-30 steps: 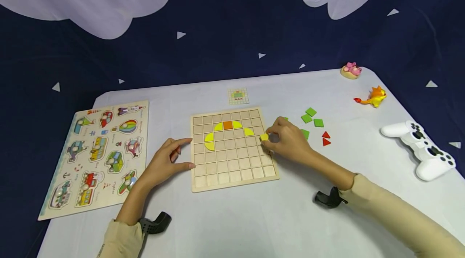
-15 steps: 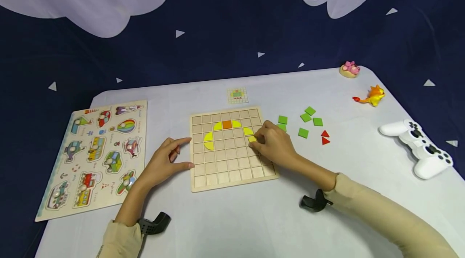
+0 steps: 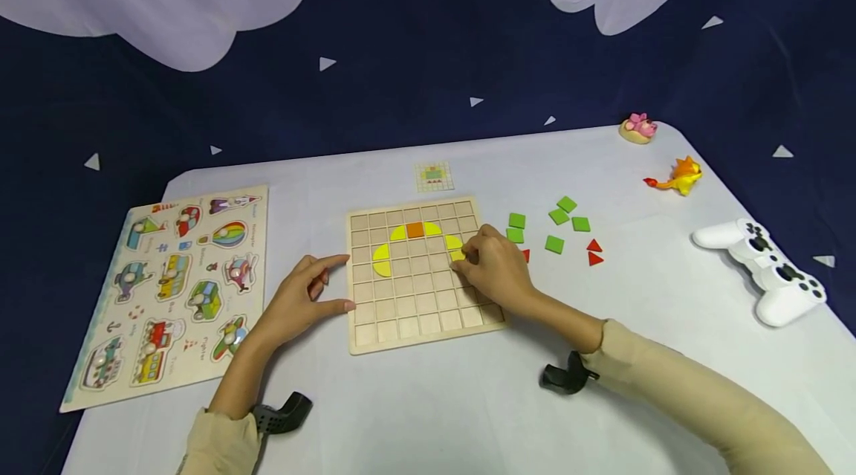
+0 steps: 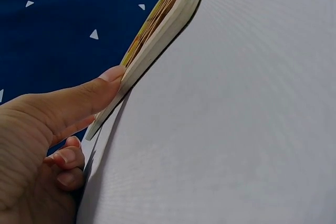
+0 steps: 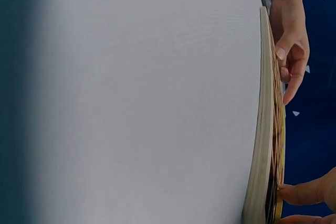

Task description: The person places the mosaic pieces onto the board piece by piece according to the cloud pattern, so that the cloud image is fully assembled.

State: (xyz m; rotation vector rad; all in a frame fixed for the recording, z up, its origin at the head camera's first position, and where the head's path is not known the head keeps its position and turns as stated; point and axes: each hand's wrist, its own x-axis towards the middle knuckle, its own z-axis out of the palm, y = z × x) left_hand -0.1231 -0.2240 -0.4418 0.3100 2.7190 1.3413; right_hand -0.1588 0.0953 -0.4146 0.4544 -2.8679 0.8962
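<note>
A wooden grid board lies on the white table. Along its left edge, my left hand touches the frame with extended thumb and index finger. My right hand pinches a yellow quarter-circle tile down at a cell on the board's right side, below another yellow tile. Its fingers partly cover the pinched tile. An orange square tile sits between two yellow tiles in an upper row, and two more yellow tiles form a half circle at left. In the right wrist view, thumb and fingertip meet the board's surface.
Right of the board lie several green square tiles and red triangle tiles. A small pattern card is behind the board. A picture peg puzzle lies at left; a white game controller and two toy figures at right.
My right hand has carried the yellow tile leftward from beyond the board's right edge to a cell under another yellow tile. My left hand has stayed at the board's edge.
</note>
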